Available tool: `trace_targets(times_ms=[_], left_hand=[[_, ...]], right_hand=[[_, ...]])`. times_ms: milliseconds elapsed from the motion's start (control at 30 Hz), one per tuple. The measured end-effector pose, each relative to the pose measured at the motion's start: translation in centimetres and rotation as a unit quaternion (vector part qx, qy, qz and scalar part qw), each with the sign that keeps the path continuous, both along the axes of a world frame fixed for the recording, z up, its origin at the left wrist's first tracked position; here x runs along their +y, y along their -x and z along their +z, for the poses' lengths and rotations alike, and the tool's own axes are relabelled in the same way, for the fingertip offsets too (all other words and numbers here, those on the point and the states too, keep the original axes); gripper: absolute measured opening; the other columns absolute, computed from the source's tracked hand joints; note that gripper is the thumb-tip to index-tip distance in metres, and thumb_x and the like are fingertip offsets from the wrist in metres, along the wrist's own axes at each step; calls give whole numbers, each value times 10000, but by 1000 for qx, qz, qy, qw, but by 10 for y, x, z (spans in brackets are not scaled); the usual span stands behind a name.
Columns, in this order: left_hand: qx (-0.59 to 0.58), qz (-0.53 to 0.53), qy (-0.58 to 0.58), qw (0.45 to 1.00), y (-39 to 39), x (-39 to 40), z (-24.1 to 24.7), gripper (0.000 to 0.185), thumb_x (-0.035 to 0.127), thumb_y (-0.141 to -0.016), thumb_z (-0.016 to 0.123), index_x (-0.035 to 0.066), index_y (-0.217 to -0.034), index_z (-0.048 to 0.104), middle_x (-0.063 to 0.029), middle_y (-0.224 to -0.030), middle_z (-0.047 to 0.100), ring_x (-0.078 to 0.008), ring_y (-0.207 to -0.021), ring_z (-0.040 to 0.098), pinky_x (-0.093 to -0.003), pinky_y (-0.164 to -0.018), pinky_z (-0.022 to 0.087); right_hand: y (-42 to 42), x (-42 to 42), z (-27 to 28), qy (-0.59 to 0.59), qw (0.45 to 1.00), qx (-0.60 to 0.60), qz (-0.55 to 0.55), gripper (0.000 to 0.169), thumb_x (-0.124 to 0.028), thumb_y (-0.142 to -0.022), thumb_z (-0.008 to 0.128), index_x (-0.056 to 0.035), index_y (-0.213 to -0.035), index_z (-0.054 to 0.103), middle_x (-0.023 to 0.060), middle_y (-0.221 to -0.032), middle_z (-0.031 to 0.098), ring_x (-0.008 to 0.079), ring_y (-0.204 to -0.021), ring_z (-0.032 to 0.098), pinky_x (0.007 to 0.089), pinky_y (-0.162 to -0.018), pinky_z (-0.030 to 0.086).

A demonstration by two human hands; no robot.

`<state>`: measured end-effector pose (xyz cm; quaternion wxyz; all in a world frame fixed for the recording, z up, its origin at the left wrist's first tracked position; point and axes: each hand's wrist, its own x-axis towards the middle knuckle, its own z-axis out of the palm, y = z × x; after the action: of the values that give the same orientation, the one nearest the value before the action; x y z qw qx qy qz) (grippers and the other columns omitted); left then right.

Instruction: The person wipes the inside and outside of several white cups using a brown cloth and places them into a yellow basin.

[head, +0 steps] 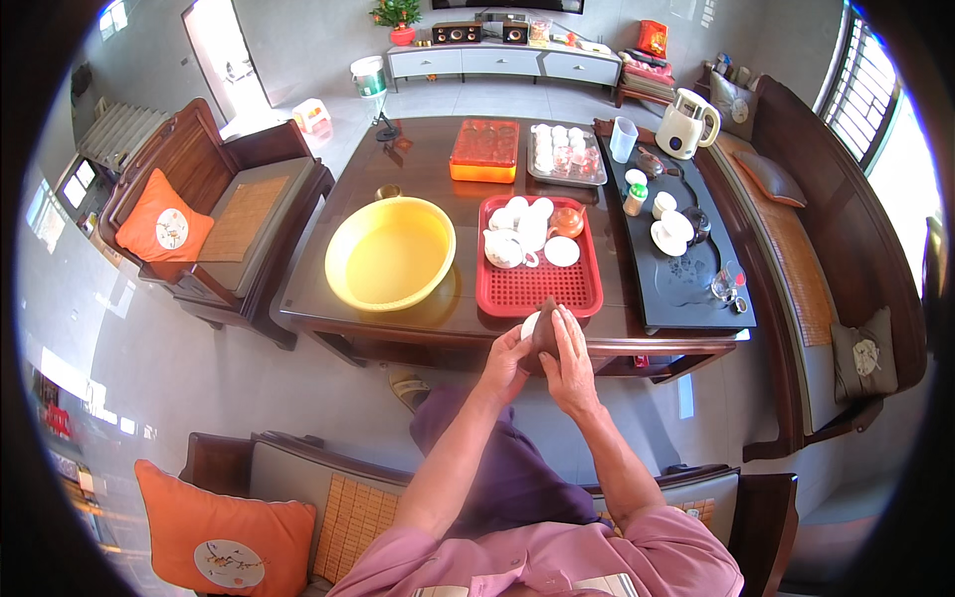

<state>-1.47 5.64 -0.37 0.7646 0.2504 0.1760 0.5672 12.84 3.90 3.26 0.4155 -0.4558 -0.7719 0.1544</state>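
My left hand (pixel 507 362) grips a small white piece of teaware (pixel 529 325), likely a cup, in front of the table edge. Against it, my right hand (pixel 573 366) presses a brown cloth (pixel 545 339), which covers much of the piece. Just beyond both hands lies a red perforated tray (pixel 537 304). In it sit a white teapot (pixel 504 249), a reddish clay teapot (pixel 567 222), a round white dish or lid (pixel 562 251) and several white cups. To the left stands a yellow basin (pixel 336 257) that appears to hold water.
On the wooden table (pixel 425 134) are an orange box (pixel 483 170), a steel tray (pixel 568 177) of cups, and a black tea tray (pixel 656 298) with teaware and a kettle (pixel 683 127). Wooden sofas (pixel 828 201) flank the table. A sofa seat (pixel 283 477) is behind me.
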Motion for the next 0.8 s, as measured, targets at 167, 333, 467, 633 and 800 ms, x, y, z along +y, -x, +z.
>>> trace_targets(times_ms=[167, 333, 467, 633, 800], left_hand=[[4, 0, 13, 1000, 2, 1, -1, 452, 213, -938, 682, 23, -1324, 544, -68, -1261, 640, -197, -1132, 635, -359, -982, 525], [-20, 38, 39, 998, 6, 4, 3, 345, 142, -966, 633, 3, -1276, 571, -99, -1212, 658, -203, -1081, 659, -361, -974, 528], [2, 70, 34, 997, 4, 7, -1, 332, 108, -964, 629, -9, -1269, 569, -120, -1208, 667, -217, -1108, 660, -364, -1004, 523], [185, 41, -6, 982, -5, 7, -15, 278, 90, -947, 658, 13, -1208, 602, -54, -1157, 670, -134, -1042, 649, -310, -952, 515], [321, 62, -141, 935, -14, -2, -3, 206, 53, -914, 637, -7, -1111, 628, 17, -1033, 664, -77, -939, 582, -278, -825, 504]], right_hand=[[1, -6, 14, -6, 998, -32, -47, 659, -56, -811, 710, 7, -1417, 458, 225, -1431, 471, 393, -1340, 443, 454, -1110, 386], [-14, -1, 10, 48, 987, 92, -122, 340, -65, -800, 734, 3, -1126, 666, 164, -1054, 685, 325, -931, 673, 376, -837, 538], [-29, 2, 15, 162, 933, 289, -140, 139, -48, -896, 631, 30, -1006, 666, 64, -818, 680, 118, -784, 615, 285, -758, 504], [-13, -4, 32, 91, 920, 372, -82, 165, 11, -920, 562, 13, -1068, 635, 92, -1041, 665, 136, -935, 618, 281, -835, 499], [3, 0, 11, -72, 997, -6, -26, 254, -37, -836, 623, -43, -1087, 662, 114, -1157, 614, 334, -1135, 545, 443, -999, 423]])
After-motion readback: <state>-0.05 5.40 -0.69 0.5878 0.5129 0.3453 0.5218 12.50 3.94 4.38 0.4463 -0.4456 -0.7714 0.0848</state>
